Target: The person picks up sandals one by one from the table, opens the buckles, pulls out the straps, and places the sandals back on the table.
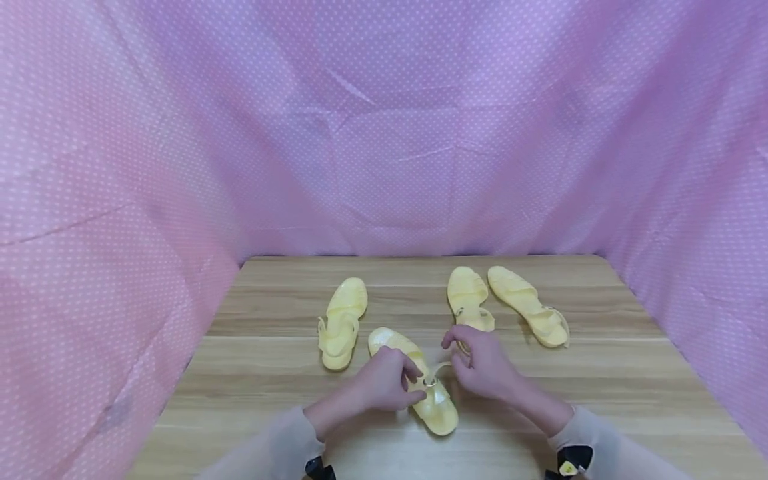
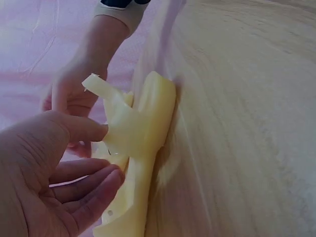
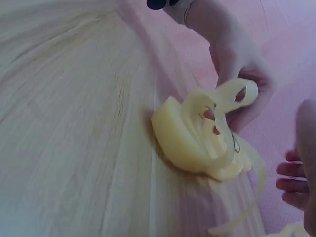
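Note:
On the table, a yellow sandal (image 1: 441, 415) lies between the two hands, its buckled ankle strap (image 2: 126, 126) standing up. Beside this strap is my left hand (image 1: 390, 380), thumb and fingers parted; in the left wrist view the thumb tip touches the strap's edge. In the right wrist view, fingertips of the left hand show through the strap loops (image 3: 224, 98), and a loose strap end (image 3: 256, 197) trails down. My right hand (image 1: 486, 363) hovers right of the sandal, fingers bent and apart, with nothing visible between them. It partly covers another sandal (image 1: 467, 287).
One yellow sandal (image 1: 345, 307) lies at the left. Another (image 1: 522, 297) lies slanted at the right, near the partly covered one. The wooden table (image 1: 264, 380) has pink dotted cloth (image 1: 384, 133) hanging behind it and at both sides.

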Demonstrator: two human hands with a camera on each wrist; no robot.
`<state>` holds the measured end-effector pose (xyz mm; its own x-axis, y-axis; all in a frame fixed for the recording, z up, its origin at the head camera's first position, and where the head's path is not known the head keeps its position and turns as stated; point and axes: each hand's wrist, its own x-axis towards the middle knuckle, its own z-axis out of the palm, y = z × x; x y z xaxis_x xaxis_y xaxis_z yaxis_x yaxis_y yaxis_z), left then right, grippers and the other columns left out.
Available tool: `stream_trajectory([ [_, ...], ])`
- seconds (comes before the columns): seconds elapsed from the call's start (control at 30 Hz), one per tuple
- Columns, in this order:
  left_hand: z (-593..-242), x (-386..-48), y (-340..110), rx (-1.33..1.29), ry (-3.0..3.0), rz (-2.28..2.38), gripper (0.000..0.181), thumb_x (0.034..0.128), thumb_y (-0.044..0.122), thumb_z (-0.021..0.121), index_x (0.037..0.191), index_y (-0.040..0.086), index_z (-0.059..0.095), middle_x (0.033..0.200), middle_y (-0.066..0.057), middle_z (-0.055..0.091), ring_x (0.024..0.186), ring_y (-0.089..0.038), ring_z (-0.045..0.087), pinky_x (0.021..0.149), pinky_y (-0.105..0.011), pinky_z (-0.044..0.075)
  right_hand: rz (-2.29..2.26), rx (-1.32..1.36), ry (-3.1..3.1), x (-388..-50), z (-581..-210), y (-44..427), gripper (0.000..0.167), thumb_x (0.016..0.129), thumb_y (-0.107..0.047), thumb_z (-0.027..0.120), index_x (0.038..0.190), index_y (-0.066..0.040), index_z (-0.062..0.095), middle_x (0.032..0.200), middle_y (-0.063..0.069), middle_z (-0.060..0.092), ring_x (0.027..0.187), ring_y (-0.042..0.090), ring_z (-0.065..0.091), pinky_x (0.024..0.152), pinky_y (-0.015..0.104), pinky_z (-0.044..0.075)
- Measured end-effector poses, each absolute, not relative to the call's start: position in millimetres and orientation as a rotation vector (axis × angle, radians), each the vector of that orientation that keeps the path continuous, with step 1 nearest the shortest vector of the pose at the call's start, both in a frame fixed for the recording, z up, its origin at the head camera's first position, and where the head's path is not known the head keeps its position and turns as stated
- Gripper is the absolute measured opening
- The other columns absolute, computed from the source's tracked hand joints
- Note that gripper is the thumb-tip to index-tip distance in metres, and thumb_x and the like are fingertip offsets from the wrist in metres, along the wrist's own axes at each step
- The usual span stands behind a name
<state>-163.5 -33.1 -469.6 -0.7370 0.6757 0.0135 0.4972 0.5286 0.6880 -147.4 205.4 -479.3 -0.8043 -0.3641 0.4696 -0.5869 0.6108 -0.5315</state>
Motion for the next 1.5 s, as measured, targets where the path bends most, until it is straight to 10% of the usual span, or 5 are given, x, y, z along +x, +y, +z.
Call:
stream_trajectory([
  [0.23, -473.6, -161.0, -31.3, 0.965, 2.562, 1.025, 0.012, 0.0856, 0.02, 0.085, 0.085, 0.009, 0.085, 0.069, 0.004, 0.078, 0.055, 0.013, 0.057, 0.055, -0.01, 0.052, 1.083, 1.152, -2.704, -150.3, -484.2, 191.8, 0.013, 0.09, -0.005, 0.079, 0.101, -0.012, 0.078, 0.096, -0.004, 0.079, 0.087, 0.003, 0.07, 0.076, 0.022, 0.061],
  [1.5, -481.2, -163.6, -33.8, 0.752, 2.35, 1.238, 0.009, 0.0884, 0.015, 0.085, 0.084, 0.008, 0.083, 0.068, 0.002, 0.078, 0.05, -0.001, 0.064, 0.053, -0.02, 0.057, 1.294, 1.194, -2.735, -164.1, -494.8, 206.5, 0.01, 0.095, -0.013, 0.078, 0.1, -0.021, 0.077, 0.092, -0.014, 0.077, 0.083, -0.005, 0.065, 0.074, 0.022, 0.06],
])
